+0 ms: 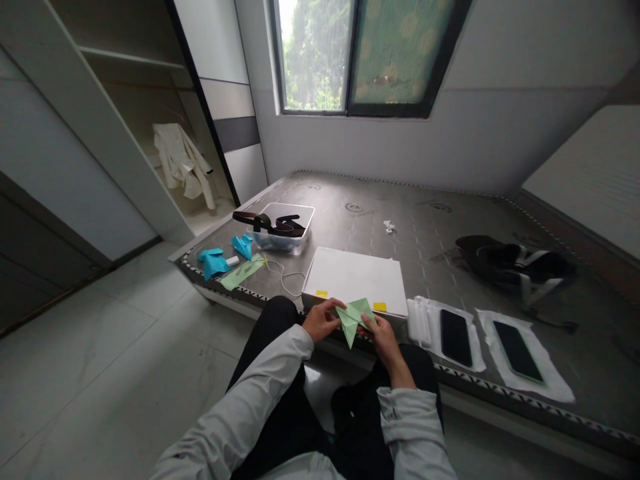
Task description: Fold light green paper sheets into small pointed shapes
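A folded light green paper with a pointed lower tip is held between both hands, just in front of a flat white box on the grey mattress. My left hand pinches the paper's left edge with closed fingers. On the right side, my right hand grips the paper with fingers and thumb pressed together. Both grey sleeves reach in from below over dark trousers.
Blue folded papers and a green paper strip lie at the mattress's left corner beside a clear tub holding a dark strap. Two phones rest on white wrappers at right. Dark shoes lie farther back. An open wardrobe stands left.
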`<state>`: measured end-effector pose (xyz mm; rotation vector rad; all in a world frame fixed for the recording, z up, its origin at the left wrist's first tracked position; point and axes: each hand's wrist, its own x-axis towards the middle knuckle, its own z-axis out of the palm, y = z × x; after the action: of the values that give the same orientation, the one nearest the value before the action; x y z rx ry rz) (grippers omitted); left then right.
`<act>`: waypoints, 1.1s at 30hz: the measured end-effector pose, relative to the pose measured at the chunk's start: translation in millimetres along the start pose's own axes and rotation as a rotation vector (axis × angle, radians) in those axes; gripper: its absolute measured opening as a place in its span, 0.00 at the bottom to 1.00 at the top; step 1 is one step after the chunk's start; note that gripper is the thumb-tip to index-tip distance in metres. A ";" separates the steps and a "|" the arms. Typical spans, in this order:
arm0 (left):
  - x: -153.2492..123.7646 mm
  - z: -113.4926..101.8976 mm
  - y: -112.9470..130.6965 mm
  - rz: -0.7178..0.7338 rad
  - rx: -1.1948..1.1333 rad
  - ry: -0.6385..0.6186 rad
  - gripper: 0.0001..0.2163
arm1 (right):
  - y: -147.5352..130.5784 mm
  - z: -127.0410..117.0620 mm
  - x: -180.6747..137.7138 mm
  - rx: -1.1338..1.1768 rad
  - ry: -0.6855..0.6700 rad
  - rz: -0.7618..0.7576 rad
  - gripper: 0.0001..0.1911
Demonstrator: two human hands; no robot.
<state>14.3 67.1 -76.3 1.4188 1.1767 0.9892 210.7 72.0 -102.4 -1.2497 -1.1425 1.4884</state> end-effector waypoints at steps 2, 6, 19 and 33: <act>1.2 1.3 -2.5 -0.055 0.042 0.073 0.13 | -3.0 1.4 -2.7 -0.030 -0.045 -0.011 0.24; 4.3 5.3 -10.4 -0.189 -0.061 0.139 0.22 | -8.7 5.6 -7.3 -0.102 -0.120 -0.058 0.26; 2.3 18.9 -19.3 -0.122 -0.117 0.043 0.20 | 6.7 13.2 1.9 -0.226 0.036 -0.114 0.31; 5.1 15.2 -14.1 -0.113 -0.163 0.079 0.21 | 7.3 25.7 -7.5 -0.568 -0.027 -0.479 0.24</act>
<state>27.7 69.6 -92.7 1.1821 1.1920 1.0443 185.9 60.2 -105.9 -1.1934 -1.8129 0.8491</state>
